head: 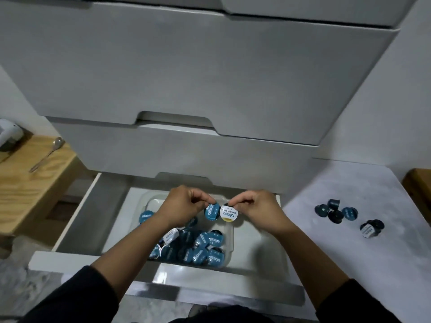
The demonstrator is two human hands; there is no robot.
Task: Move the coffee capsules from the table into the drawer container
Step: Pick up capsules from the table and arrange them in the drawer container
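Both hands hover over the open drawer, each pinching one capsule: the left hand holds a blue-lidded capsule between thumb and fingertips, the right hand a white-lidded capsule, the two lids nearly touching. Directly beneath them sits the clear container, its near end already heaped with blue capsules, one more lying apart at its left edge. This looks like the drop-off step; next, each grip needs only to loosen so the pair falls inside the container walls, not onto the drawer floor. Further right, on the white table, two small clusters of dark capsules wait well apart from the drawer. Beyond rise closed drawer fronts; a spoon lies on a wooden shelf at far left
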